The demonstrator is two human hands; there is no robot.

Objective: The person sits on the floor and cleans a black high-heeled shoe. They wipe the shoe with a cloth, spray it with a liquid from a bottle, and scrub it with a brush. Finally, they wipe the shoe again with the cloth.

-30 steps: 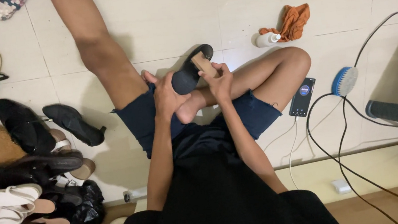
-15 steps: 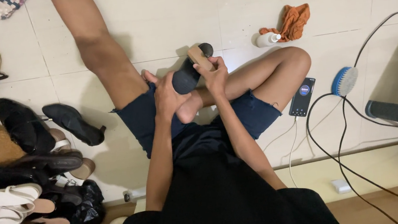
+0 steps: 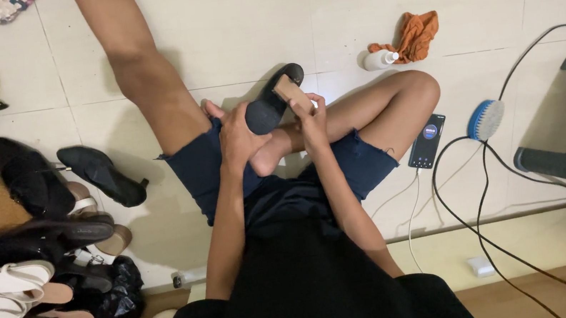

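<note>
Seen from above, a person sits on a tiled floor [image 3: 224, 29], a heap of shoes [image 3: 26, 234] at far left. The left hand [image 3: 241, 137] grips a black shoe [image 3: 274, 100] from below, fingers clenched around its near end; its long axis slants up to the right. The right hand [image 3: 310, 116], just beside it and equally near, presses a wooden brush [image 3: 291, 93] onto the shoe. A blue brush [image 3: 485, 120] lies far right.

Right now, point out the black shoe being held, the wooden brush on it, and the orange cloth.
black shoe [image 3: 264, 114], head view, on its dark rounded end by the left hand.
wooden brush [image 3: 291, 93], head view, on its pale wooden back.
orange cloth [image 3: 417, 33], head view, on the middle of the crumpled fabric.
</note>
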